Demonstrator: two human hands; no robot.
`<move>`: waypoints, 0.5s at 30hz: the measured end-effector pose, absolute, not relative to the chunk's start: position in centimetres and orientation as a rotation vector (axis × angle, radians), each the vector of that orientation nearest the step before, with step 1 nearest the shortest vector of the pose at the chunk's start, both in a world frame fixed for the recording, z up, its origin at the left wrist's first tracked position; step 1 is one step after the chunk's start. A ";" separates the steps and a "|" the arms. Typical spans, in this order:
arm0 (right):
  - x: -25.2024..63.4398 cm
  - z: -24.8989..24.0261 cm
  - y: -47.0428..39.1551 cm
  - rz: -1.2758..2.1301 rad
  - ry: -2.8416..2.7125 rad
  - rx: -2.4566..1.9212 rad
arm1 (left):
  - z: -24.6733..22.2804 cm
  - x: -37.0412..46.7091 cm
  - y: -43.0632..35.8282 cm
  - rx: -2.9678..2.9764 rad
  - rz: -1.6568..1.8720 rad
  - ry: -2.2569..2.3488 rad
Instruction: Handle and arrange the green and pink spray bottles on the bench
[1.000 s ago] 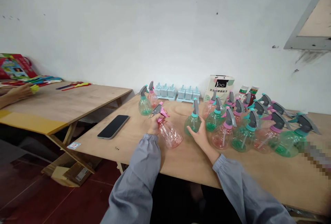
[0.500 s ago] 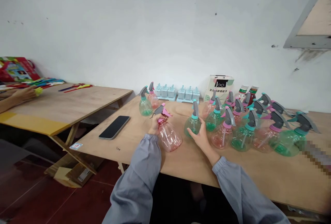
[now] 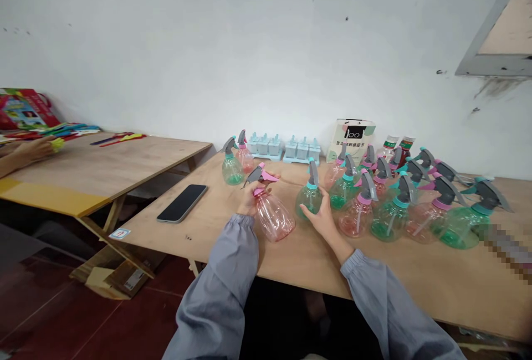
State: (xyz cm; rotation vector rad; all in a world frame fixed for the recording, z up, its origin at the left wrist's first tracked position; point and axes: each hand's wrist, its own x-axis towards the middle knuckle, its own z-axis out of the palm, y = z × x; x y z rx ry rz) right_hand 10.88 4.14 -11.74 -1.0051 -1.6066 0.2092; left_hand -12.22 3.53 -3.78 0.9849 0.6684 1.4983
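On the table (image 3: 216, 227), your left hand (image 3: 248, 200) gripped the tilted pink bottle (image 3: 275, 219) by its neck. Your right hand (image 3: 325, 217) cupped the upright green bottle (image 3: 308, 199), just beside the other bottles (image 3: 354, 219). Good handling called for a snug neck hold, light pressure on the plastic and an untouched trigger (image 3: 270, 176).

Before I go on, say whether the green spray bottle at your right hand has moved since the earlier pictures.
No. The green spray bottle at the right hand shows no visible shift against the smartphone.
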 end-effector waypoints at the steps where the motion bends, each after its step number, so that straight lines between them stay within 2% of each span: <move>1: 10.9 -11.7 4.1 0.212 -1.607 -1.004 | -3.8 -12.2 3.6 0.978 1.519 0.654; 5: 10.9 -11.7 4.1 0.222 -1.603 -1.003 | -3.8 -12.2 3.9 0.943 1.622 0.623; 11: 10.9 -11.9 4.2 0.214 -1.608 -1.008 | -3.9 -11.9 3.9 0.967 1.571 0.714; 15: 10.9 -11.9 4.2 0.209 -1.603 -1.009 | -4.6 -12.1 4.4 0.893 1.703 0.708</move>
